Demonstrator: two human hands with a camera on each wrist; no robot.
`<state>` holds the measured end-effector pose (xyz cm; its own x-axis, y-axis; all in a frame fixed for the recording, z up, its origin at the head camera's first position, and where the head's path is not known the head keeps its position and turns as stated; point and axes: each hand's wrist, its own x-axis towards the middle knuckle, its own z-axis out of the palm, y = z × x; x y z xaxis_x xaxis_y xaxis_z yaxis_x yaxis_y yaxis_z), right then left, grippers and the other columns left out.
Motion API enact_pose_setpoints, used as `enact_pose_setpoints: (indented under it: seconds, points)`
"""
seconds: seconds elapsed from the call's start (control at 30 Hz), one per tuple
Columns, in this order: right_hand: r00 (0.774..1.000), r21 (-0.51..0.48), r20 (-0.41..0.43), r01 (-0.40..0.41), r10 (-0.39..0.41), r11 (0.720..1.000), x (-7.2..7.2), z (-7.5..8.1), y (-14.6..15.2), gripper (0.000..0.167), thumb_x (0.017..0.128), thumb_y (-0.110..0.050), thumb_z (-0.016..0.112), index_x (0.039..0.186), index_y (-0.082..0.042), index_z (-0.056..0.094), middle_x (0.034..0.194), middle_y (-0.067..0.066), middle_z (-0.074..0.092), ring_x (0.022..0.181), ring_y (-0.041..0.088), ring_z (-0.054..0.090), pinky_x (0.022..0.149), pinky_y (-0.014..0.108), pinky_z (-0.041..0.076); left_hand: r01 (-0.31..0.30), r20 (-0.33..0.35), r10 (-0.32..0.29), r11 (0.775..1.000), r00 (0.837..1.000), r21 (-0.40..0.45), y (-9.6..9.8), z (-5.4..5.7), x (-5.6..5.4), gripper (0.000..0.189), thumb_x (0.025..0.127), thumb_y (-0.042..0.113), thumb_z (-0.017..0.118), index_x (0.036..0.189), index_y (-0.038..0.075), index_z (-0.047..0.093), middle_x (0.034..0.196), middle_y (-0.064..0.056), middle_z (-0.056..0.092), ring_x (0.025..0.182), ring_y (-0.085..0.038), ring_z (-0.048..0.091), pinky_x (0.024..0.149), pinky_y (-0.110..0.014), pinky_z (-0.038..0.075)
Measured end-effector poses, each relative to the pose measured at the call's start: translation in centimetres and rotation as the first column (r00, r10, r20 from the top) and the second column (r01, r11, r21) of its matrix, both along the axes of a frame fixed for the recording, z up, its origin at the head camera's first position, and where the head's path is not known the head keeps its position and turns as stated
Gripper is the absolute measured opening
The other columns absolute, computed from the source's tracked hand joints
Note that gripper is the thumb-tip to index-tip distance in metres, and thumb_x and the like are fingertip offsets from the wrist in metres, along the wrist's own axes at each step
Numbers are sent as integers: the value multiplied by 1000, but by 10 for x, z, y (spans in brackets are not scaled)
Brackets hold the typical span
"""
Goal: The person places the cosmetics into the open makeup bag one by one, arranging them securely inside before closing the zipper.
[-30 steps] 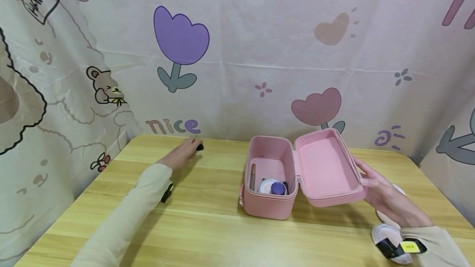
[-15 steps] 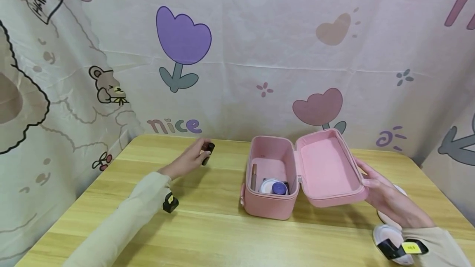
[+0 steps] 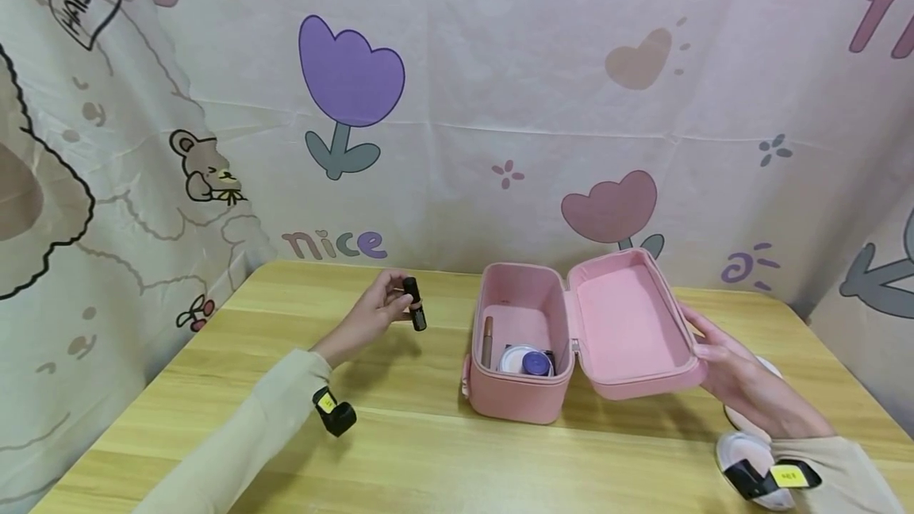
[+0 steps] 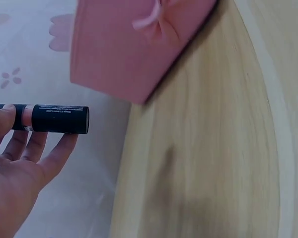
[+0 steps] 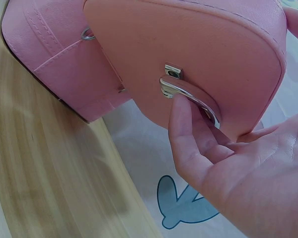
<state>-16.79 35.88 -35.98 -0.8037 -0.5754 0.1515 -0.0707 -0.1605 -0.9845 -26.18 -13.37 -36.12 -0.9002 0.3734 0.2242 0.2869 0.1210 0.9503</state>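
My left hand (image 3: 366,314) pinches a black lipstick tube (image 3: 414,304) between thumb and fingers, raised over the table left of the pink cosmetic case (image 3: 517,403). A pinkish band and small white print show on the lipstick (image 4: 59,119) in the left wrist view. The case stands with its lid (image 3: 631,320) swung out to the right. My right hand (image 3: 743,375) holds that lid at its outer end, fingers by the metal handle (image 5: 196,99). Inside the case are a slim brown tube (image 3: 487,343), a white round container (image 3: 508,362) and a blue-topped jar (image 3: 537,363).
Under and beside my right forearm lie a round clear-and-pink container (image 3: 739,454) and another round item (image 3: 769,366), both partly hidden. A printed cloth backdrop (image 3: 457,197) hangs behind the wooden table (image 3: 400,450).
My left hand has come up from the far left part of the table with the lipstick and moved right, toward the case. My right hand and the lid have stayed put.
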Motion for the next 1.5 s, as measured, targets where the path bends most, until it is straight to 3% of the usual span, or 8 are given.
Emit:
enact_pose_setpoints:
  seconds: [0.37,0.57,0.77,1.0,1.17,1.33,1.5]
  points:
    - [1000,0,-10,7,-7,1000,-1,-2,0,59,100,-5,19,150,-36,26,147,-18,37,127,10,46,95,30,41,5,-24,-3,999,1000,47,9,8,16,32,97,-10,42,128,-14,33,115,-28,48,106,-37,57,88,-41,51]
    - [999,30,-12,36,-35,999,1,-1,0,57,101,-7,21,150,-36,25,145,-19,38,126,8,45,95,28,41,14,-64,-10,998,998,67,15,15,23,31,95,-7,50,124,-12,41,111,-25,54,98,-27,61,83,-37,54]
    - [1000,-26,-17,-25,25,999,-1,-1,-1,59,100,-3,18,150,-35,25,147,-16,38,128,10,44,97,28,40,57,-124,-51,998,991,41,22,19,31,27,93,-8,53,118,-10,45,104,-20,57,94,-19,60,83,-35,54]
    - [999,19,-35,33,-32,999,0,-1,-1,58,101,-5,20,150,-35,25,146,-18,38,127,8,45,95,27,41,92,-174,-83,995,981,44,30,27,39,28,93,-9,54,120,-10,46,104,-19,56,96,-22,60,84,-34,53]
    - [999,17,-35,30,-30,999,0,-1,0,58,101,-5,20,151,-34,24,146,-18,38,127,8,45,95,27,41,118,-194,-106,992,975,50,38,35,43,30,93,-7,53,122,-9,46,106,-19,54,100,-29,58,84,-34,53]
    - [997,51,-25,72,-70,996,1,-2,1,58,101,-7,21,152,-34,21,144,-19,39,125,7,46,93,27,42,155,-235,-148,988,961,13,52,38,46,31,94,-8,52,124,-7,45,111,-20,51,102,-33,57,84,-34,53]
    - [998,48,-23,63,-62,997,0,-2,0,57,101,-7,22,150,-35,25,144,-20,40,125,7,46,93,27,42,161,-355,-183,983,917,-91,67,35,45,31,93,-7,54,124,-3,48,113,-19,54,103,-29,56,83,-32,53]
